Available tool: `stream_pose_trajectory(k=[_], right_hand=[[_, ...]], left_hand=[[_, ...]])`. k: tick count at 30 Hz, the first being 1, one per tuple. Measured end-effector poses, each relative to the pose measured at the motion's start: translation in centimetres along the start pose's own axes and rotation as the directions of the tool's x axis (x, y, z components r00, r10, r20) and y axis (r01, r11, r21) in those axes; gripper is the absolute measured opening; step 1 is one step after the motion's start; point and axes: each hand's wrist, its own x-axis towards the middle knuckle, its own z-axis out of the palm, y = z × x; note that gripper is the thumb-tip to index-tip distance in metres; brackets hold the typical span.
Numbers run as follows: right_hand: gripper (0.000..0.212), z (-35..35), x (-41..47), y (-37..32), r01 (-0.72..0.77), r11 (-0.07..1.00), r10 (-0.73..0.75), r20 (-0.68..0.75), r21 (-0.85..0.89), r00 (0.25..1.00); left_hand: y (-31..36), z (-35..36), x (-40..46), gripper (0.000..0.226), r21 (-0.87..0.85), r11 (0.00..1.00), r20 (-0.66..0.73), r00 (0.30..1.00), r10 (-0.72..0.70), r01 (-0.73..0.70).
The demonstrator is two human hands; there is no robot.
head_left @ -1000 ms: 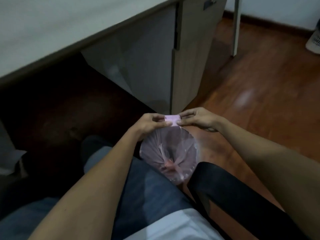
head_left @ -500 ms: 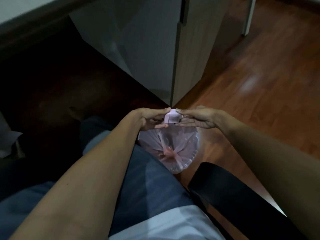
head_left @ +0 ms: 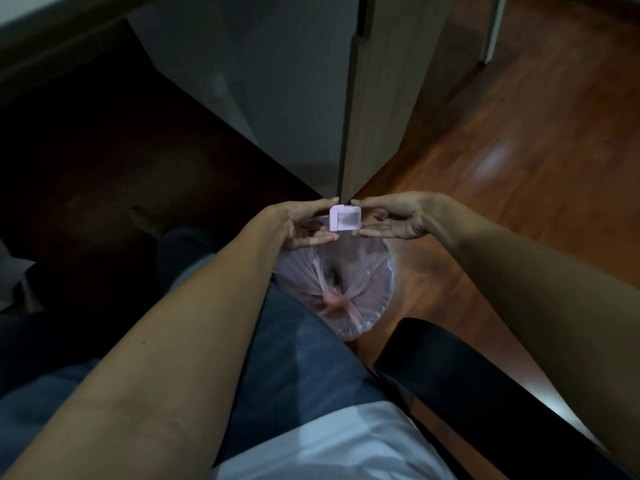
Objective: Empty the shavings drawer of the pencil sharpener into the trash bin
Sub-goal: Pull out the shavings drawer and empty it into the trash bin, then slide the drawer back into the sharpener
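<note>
The pencil sharpener [head_left: 345, 218] sits between the left hand [head_left: 300, 226] and right hand [head_left: 394, 219], directly above the trash bin [head_left: 375, 271], which stands on the floor [head_left: 519, 140] before the cabinet [head_left: 381, 98].

A reddish-brown wooden plank floor [head_left: 519, 140] fills the right side and catches a pale sheen of light in a few patches. At the far centre stands a grey-beige cabinet [head_left: 377, 98] with a smooth grey side panel [head_left: 277, 81] facing left. Its near corner edge runs straight down to the floor. To the left of it the space under the pale counter edge [head_left: 20, 15] lies in deep shadow. A thin white upright leg [head_left: 493, 26] stands at the far right. A black padded chair armrest [head_left: 467, 386] sits near right. The room is dim overall.
</note>
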Motion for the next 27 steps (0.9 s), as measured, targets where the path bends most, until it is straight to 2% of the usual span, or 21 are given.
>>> stream_pose_trajectory(k=[4,6,8,14,18,23,27], right_hand=[[0.055,-0.2,-0.8,-0.4,0.048,0.998,-0.049,0.032,0.048,0.998],[0.051,-0.5,-1.8,-0.7,0.106,0.994,-0.106,0.004,0.021,0.994],[0.038,-1.1,-2.7,-1.2,0.196,0.978,-0.195,-0.022,0.07,0.981],[0.037,0.1,-6.2,-4.5,0.418,0.898,-0.415,-0.05,0.136,0.908],[0.044,-0.1,-9.0,-7.8,0.548,0.818,-0.542,-0.083,0.173,0.836],[0.044,-0.4,-14.9,-13.0,0.665,0.732,-0.66,-0.089,0.147,0.746],[0.051,-0.3,-19.6,-16.8,0.732,0.661,-0.727,-0.1,0.166,0.68]], left_hand=[[0.3,-0.5,0.2,0.055,-0.017,0.991,0.056,0.989,0.134,-0.134],[0.5,-0.7,-0.2,0.049,-0.021,0.974,0.086,0.97,0.225,-0.224],[0.8,-1.0,-0.7,0.036,-0.046,0.948,0.121,0.94,0.318,-0.315],[3.2,-1.0,-4.4,0.039,0.081,0.778,0.158,0.779,0.607,-0.623],[5.9,-0.3,-7.1,0.061,0.125,0.632,0.157,0.644,0.748,-0.765],[10.3,1.2,-12.6,0.058,0.18,0.463,0.167,0.491,0.855,-0.868],[14.2,2.4,-17.3,0.06,0.222,0.36,0.219,0.406,0.887,-0.906]])
